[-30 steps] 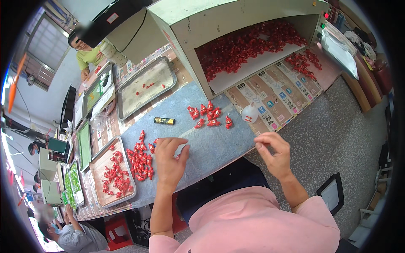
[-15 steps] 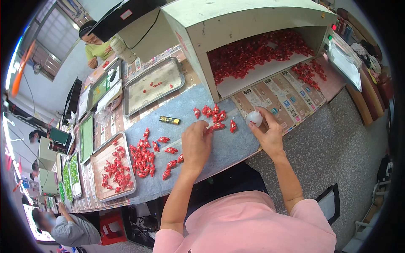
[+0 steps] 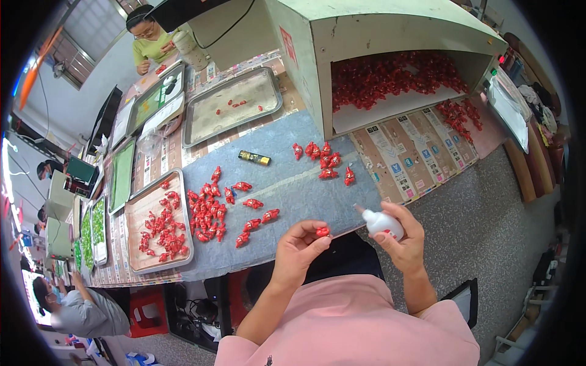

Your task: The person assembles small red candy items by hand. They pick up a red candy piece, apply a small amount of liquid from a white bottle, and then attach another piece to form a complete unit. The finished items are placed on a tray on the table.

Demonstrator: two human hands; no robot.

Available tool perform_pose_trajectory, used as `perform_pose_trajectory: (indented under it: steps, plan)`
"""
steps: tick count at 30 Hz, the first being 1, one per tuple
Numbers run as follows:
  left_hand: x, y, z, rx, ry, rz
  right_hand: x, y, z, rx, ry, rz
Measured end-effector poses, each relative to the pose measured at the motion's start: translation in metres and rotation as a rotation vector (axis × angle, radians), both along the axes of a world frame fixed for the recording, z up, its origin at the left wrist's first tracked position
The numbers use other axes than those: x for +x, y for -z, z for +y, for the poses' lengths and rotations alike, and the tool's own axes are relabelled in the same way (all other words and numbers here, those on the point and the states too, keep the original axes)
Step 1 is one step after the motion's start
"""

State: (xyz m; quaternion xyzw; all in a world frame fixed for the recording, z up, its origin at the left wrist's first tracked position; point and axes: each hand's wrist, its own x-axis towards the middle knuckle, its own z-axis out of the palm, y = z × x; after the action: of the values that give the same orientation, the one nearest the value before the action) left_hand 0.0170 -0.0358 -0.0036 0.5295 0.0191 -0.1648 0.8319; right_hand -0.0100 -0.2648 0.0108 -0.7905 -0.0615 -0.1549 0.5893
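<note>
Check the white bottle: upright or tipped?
Tipped: the right hand holds the white bottle sideways, its nozzle pointing left in the picture.

Workshop (heaped red pieces [image 3: 390,79], trays [image 3: 210,127])

Pile of pieces [image 3: 210,210] right of tray [image 3: 139,207]

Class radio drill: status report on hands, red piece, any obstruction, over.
Left hand pinching small red piece. Right hand gripping white bottle. Nothing visible between piece and bottle.
</note>
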Motion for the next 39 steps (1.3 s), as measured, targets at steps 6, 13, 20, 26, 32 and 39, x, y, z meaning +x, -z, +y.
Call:
perform_pose_trajectory:
  steps: [6,13,20,26,32,39]
  plan:
    - [-0.003,0.008,0.004,-0.066,-0.053,0.036,-0.009,-0.004,0.032,0.422,0.079,-0.012]
    - [-0.005,0.008,0.006,-0.071,-0.045,0.043,-0.006,-0.014,0.027,0.014,-0.004,-0.22]
    - [-0.005,0.009,0.006,-0.054,-0.033,0.037,-0.004,-0.015,0.03,-0.034,0.022,-0.235]
    - [-0.005,0.009,0.006,-0.058,-0.029,0.037,-0.003,-0.016,0.029,-0.063,0.018,-0.228]
    - [-0.004,0.007,0.006,-0.048,-0.023,0.045,-0.004,-0.016,0.028,-0.069,0.018,-0.214]
    - [-0.005,0.007,0.007,-0.031,-0.013,0.047,-0.006,-0.015,0.025,-0.097,0.028,-0.233]
